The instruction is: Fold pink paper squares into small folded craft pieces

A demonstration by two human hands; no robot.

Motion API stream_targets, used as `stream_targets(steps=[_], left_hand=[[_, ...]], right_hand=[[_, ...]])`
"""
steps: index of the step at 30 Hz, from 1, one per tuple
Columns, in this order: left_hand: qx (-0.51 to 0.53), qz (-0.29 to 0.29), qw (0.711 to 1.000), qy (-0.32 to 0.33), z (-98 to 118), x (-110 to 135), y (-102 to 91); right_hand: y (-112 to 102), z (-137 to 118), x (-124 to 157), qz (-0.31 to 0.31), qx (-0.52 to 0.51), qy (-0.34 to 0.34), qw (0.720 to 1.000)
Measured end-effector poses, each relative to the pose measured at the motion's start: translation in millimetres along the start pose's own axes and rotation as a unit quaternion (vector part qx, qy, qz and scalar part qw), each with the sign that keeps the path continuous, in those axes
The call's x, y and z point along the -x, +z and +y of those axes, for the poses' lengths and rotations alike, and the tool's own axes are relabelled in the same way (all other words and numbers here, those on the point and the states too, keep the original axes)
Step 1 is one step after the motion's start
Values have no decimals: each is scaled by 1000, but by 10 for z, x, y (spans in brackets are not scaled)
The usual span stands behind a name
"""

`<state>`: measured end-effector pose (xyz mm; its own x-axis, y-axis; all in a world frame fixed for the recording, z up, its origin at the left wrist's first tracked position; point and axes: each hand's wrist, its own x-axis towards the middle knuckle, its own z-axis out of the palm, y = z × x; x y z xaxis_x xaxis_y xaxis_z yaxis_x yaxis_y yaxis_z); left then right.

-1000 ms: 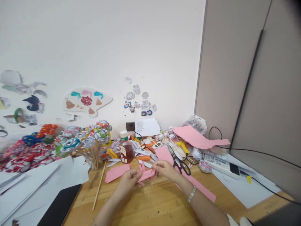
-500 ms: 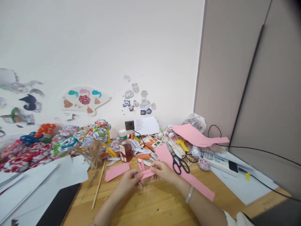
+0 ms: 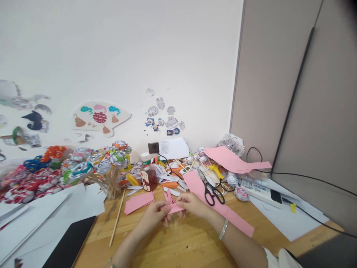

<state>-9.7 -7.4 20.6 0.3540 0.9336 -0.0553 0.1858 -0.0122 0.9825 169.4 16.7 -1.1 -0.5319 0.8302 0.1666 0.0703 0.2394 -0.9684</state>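
A small strip of pink paper point(image 3: 175, 208) is stretched between my two hands above the wooden table. My left hand point(image 3: 157, 214) pinches its left end between thumb and fingers. At the other end, my right hand point(image 3: 191, 204) is closed on the paper, fingers bent. Behind the hands lie narrow pink paper strips point(image 3: 169, 196), partly hidden. A stack of pink paper pieces point(image 3: 138, 203) rests left of them. To the right, black-handled scissors point(image 3: 213, 191) lie on a long pink paper sheet point(image 3: 234, 219).
A wooden stick point(image 3: 117, 217) and a black flat object point(image 3: 71, 243) lie at left. Behind stand a bottle of reddish liquid point(image 3: 148, 176) and paper flowers on sticks point(image 3: 103, 166). A power strip point(image 3: 262, 194) with a black cable is at right.
My right hand has shifted very slightly left along the pink strip, which looks a little narrower now. Both hands keep hold of it; the surroundings are unchanged.
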Motion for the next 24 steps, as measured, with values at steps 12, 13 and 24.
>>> stream_targets(steps=[12,13,24], left_hand=[[217,17,976,-11,-62,-55,-3],[225,14,974,-17,-49,-42,-10],[109,36,992,45,5,-41,-1]], right_hand=[[128,25,-26,31,-16,-53,998],[129,7,-24,30,-24,-54,998],[99,-16,-24,36,-107,-7,994]])
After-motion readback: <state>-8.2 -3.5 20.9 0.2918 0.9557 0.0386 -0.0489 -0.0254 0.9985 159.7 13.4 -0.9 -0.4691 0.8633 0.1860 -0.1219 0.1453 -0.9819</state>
